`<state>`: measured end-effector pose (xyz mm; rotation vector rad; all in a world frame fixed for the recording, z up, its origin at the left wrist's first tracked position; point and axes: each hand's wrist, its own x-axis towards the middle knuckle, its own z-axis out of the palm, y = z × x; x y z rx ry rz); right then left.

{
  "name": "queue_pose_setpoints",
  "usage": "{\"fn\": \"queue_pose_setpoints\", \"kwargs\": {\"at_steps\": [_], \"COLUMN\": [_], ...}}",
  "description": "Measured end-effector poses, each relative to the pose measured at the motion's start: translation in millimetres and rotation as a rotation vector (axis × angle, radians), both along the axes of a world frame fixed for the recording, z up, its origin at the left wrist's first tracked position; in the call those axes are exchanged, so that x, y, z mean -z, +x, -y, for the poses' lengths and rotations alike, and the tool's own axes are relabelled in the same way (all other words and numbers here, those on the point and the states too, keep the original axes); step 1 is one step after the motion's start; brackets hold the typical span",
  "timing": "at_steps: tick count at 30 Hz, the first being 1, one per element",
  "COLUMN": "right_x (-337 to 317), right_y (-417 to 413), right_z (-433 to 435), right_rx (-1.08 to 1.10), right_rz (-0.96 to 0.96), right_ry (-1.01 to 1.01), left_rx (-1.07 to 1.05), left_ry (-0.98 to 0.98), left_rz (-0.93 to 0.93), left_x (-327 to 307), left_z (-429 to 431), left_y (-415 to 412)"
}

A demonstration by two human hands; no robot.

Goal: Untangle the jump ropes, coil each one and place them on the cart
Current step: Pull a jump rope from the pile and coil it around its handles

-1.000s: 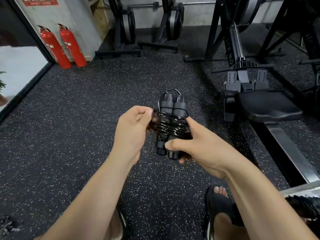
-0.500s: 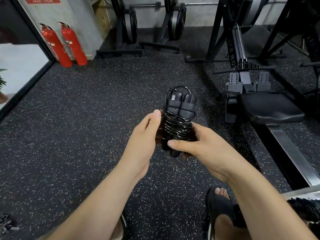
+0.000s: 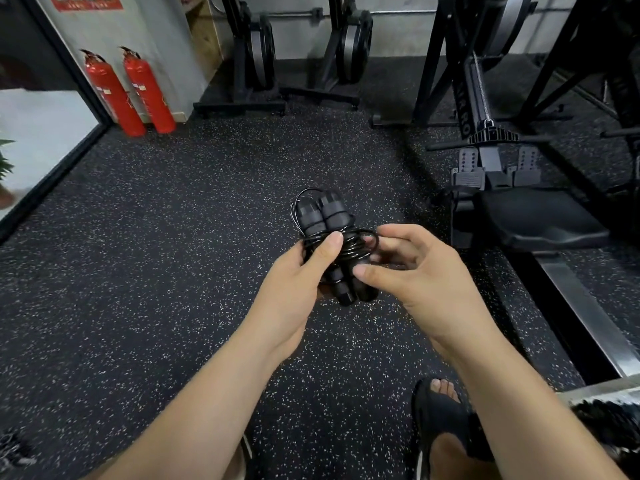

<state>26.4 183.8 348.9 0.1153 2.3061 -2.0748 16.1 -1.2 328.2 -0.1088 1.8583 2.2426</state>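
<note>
**Q.** What do the hands show?

**A.** My left hand [image 3: 298,271] is closed around the jump rope [image 3: 332,244], thumb pressed across the black cable wound about its two handles [image 3: 322,216], which lie side by side. My right hand [image 3: 415,271] is loosely curled beside the bundle, fingertips [image 3: 360,271] touching its lower part; a loop of cable [image 3: 367,237] bulges toward it. The rope is held in the air in front of me, above the floor.

**Q.** Which step is this?

**A.** Coiling, near its end by my judgement: the cable is mostly wrapped. The next move calls for tucking in that slack loop so that the wraps cannot spring off, then carrying the bundle to the cart. I cannot make out a cart for certain; a pale edge [image 3: 599,389] at lower right may belong to one.

**Q.** And the surroundings?

**A.** A dark speckled rubber floor [image 3: 156,254]; my sandalled foot [image 3: 443,410] below; a rowing machine [image 3: 502,202] to the right; two red fire extinguishers [image 3: 131,91] against the far left wall; upright black machines [image 3: 256,57] at the back.
</note>
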Motion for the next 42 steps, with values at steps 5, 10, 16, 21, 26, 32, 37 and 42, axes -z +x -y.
{"fn": "queue_pose_setpoints", "kwargs": {"at_steps": [5,10,16,21,26,32,37,42], "right_x": [-1.6,0.7,7.2,13.5,14.5,8.2,13.8,19.8], "right_y": [2.8,5.3,5.7,8.4,6.6,11.3,12.6,5.0], "right_z": [-2.8,-1.9,8.8,14.1,13.3,19.5,22.6,10.9], "right_rx": [-0.037,-0.009,-0.075,-0.06,-0.054,-0.116,-0.099,-0.067], "right_rz": [-0.085,-0.097,0.063,0.008,0.052,0.104,0.14,0.218], "right_ry": [0.091,0.109,0.003,0.023,0.034,-0.009,0.007,-0.053], "left_rx": [0.058,0.072,-0.007,-0.017,-0.085,-0.228,-0.199,-0.099], "left_ry": [-0.093,-0.105,-0.059,0.023,0.048,-0.033,-0.1,-0.057], "left_rz": [-0.007,0.012,0.066,0.14,0.142,0.126,0.114,0.163], "left_x": [2.2,6.2,7.2,1.7,-0.6,-0.4,1.6,0.8], "left_z": [2.5,-0.5,-4.5,-11.8,-15.9,-17.8,-18.5,-13.7], "left_y": [-5.3,-3.9,-4.2,-3.0,0.2,0.1,0.2,-4.9]}}
